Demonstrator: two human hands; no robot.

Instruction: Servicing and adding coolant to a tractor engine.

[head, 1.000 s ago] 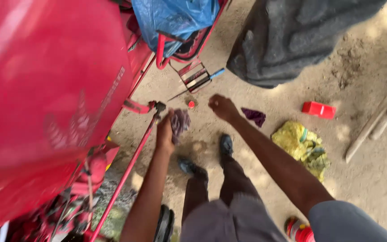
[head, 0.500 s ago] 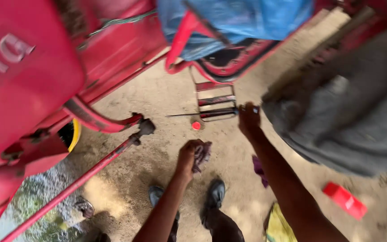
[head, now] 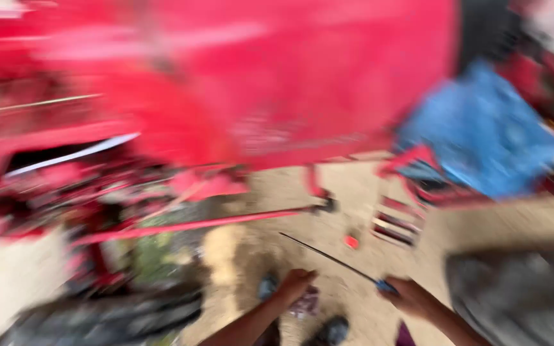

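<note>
Since half a second ago the right hand (head: 411,296) has lifted the long screwdriver (head: 338,261) away from the small red metal rack (head: 397,224) where it was reaching; the tool is now off the ground, its blue handle closed inside the fist and its thin dark shaft slanting up and to the left over the sandy ground (head: 354,186). It reads as a pick-up completed rather than a reach. The left hand (head: 295,285) is curled shut around a bunched purplish rag (head: 305,302), just as it was in the earlier frames, so that grip has not changed.

Below the hands, the person's dark shoes (head: 333,330) show at the lower edge, planted on the sand. A small red cap-like object (head: 351,241) lies on the ground between the shaft's tip and the rack, touching neither.

The head has swung upward and leftward too (hence the heavy blur), so the view is now filled by the red tractor body (head: 277,83), with a long red rod (head: 193,224) running across below it towards a dark joint. A blue sheet (head: 482,138) hangs over the red frame on the right, and a large grey tyre (head: 520,288) fills the lower right corner. Finer detail of the machinery cannot be made out.
</note>
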